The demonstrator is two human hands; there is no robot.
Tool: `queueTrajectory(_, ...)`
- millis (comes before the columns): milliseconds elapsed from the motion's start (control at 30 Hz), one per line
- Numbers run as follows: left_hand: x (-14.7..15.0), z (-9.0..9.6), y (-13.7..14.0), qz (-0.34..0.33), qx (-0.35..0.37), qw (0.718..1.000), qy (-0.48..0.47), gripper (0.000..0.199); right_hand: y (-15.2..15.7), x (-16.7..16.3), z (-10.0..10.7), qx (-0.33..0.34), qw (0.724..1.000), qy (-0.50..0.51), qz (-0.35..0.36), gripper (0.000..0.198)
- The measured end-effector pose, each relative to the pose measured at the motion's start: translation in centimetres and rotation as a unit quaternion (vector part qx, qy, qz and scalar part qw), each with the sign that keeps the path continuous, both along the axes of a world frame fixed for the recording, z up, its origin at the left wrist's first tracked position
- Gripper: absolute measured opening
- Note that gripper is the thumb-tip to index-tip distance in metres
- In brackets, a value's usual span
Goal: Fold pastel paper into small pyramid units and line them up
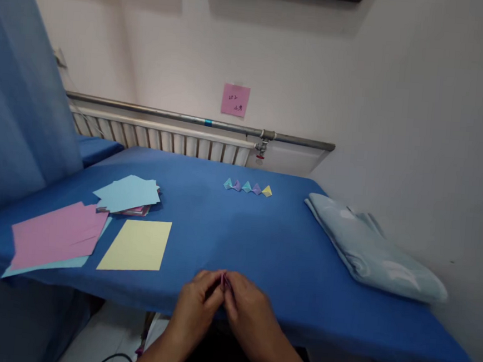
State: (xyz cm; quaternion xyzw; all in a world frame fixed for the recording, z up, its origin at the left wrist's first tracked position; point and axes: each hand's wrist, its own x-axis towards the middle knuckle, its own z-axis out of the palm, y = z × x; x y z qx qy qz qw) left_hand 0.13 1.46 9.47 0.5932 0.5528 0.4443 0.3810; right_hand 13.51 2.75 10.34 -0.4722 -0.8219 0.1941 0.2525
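Note:
Between my two hands, near the front edge of the blue-covered bed, is a small folded piece of pink paper (223,281). My left hand (199,300) pinches it from the left with thumb and fingers. From the other side my right hand (246,304) grips it too, and the fingertips nearly meet. Most of the folded paper is hidden by the fingers. Farther back, a row of several small folded paper pieces (247,187) in light blue, purple and yellow lies on the sheet. A yellow paper sheet (138,245) rests left of my hands.
Pink paper sheets (57,236) and a stack of light blue paper (127,193) lie at the left. A folded pale blanket (374,250) sits at the right by the wall. Behind the bed (205,211) run a radiator (165,140) and a metal pipe (163,113).

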Motion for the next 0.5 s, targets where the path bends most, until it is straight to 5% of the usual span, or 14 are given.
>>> queueTrajectory(500,0.6,0.3,2.2,0.075,-0.085,0.993,-0.032,0.018,1.2,-1.5,-0.1,0.092,0.990,-0.108,-0.005,0.025)
